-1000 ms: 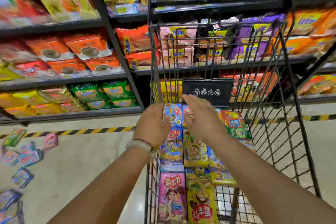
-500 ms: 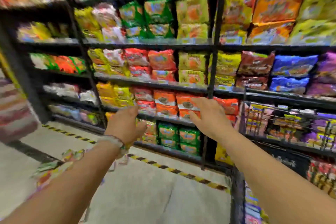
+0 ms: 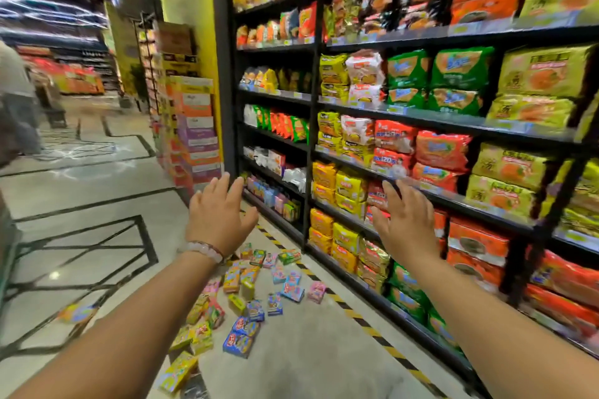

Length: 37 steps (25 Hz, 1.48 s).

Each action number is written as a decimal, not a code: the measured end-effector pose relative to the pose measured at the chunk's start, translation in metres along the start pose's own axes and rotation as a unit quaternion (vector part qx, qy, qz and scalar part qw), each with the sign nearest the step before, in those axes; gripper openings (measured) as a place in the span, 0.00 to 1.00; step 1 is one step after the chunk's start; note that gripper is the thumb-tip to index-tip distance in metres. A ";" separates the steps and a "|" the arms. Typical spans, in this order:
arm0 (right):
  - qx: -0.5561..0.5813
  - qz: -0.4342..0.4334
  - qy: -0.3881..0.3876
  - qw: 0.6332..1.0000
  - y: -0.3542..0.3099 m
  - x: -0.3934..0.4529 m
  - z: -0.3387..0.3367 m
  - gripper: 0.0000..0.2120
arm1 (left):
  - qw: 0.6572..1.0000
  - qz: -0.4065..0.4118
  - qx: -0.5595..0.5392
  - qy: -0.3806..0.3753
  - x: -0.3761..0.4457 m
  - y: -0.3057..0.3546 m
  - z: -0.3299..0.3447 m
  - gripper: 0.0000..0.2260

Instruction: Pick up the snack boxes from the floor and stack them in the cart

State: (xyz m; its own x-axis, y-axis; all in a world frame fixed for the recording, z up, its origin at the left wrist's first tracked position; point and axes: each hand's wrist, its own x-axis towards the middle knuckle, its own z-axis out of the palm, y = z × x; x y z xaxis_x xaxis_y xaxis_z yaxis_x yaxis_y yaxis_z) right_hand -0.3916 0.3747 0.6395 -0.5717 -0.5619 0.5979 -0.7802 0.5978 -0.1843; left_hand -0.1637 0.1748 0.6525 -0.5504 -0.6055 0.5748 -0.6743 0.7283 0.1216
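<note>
With both hands empty, left hand (image 3: 216, 216) & right hand (image 3: 402, 224) splayed over scattered snack boxes (image 3: 246, 295), risk: grabbing too many, dropping some.

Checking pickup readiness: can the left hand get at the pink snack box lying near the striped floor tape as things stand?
Probably yes, after bending down. The left hand is open and empty, held well above the pink snack box, which lies alone on bare floor.

Empty hands (image 3: 311, 220) outstretched — snack boxes (image 3: 246, 301) scattered, floor (image 3: 97, 204)
</note>
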 end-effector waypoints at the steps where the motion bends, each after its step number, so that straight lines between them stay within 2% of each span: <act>1: 0.000 -0.003 -0.005 1.000 0.000 0.001 0.007 0.32 | 1.000 -0.010 0.012 0.000 -0.002 -0.004 0.004 0.28; 7: 0.017 -0.051 -0.039 0.998 0.007 0.016 0.041 0.35 | 0.998 -0.058 0.025 0.030 -0.011 0.007 0.032 0.29; 12: 0.046 -0.090 -0.038 0.994 0.003 0.028 0.083 0.35 | 0.997 -0.070 0.043 -0.002 -0.010 0.007 0.067 0.29; 18: 0.078 -0.102 -0.040 0.991 -0.032 0.065 0.152 0.36 | 0.995 -0.078 0.058 -0.024 0.033 -0.037 0.115 0.31; 27: 0.033 -0.126 -0.051 0.990 -0.095 0.134 0.259 0.32 | 0.997 -0.030 0.061 -0.042 0.118 -0.136 0.187 0.29; 37: 0.025 -0.163 -0.051 0.985 -0.099 0.201 0.364 0.26 | 0.993 -0.041 0.067 -0.088 0.186 -0.180 0.275 0.31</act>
State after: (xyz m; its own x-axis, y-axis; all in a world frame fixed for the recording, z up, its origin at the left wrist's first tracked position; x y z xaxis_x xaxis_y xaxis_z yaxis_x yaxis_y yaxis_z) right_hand -0.5219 -0.0056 0.4935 -0.3089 -0.7758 0.5502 -0.9369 0.3479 -0.0355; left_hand -0.2797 -0.1571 0.5149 -0.5601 -0.7165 0.4159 -0.7737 0.6318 0.0466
